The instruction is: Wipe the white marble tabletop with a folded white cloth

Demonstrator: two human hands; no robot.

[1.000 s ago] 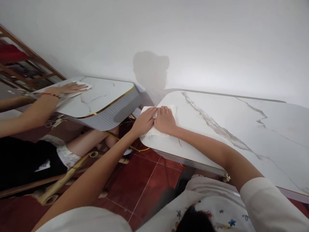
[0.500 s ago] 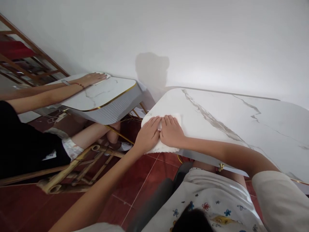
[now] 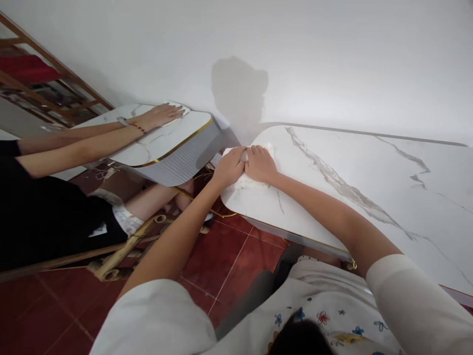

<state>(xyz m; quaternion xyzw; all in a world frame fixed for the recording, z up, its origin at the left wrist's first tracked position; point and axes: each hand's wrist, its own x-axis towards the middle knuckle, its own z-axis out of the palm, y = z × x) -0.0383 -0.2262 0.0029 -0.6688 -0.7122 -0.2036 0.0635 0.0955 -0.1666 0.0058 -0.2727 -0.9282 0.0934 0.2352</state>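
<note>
A white cloth (image 3: 248, 183) lies bunched on the left end of a white marble-patterned table (image 3: 373, 172) with rounded corners. My left hand (image 3: 231, 166) presses on the cloth's left part, fingers bent over it. Beside it, with the thumbs close together, my right hand (image 3: 260, 163) grips the right part. Both palms face down and hide much of the cloth. A bare strip of tabletop shows between the cloth and the near edge.
At left, another person's hands (image 3: 164, 116) rest on a white cloth on a second marble-patterned table (image 3: 129, 150). A bamboo chair (image 3: 121, 259) stands below on the red tile floor (image 3: 236, 261). A white wall (image 3: 332, 64) rises behind both tables.
My hands and the cloth have slid away from the near table edge toward the wall. The cloth's near edge no longer hangs over. My view has shifted slightly.
</note>
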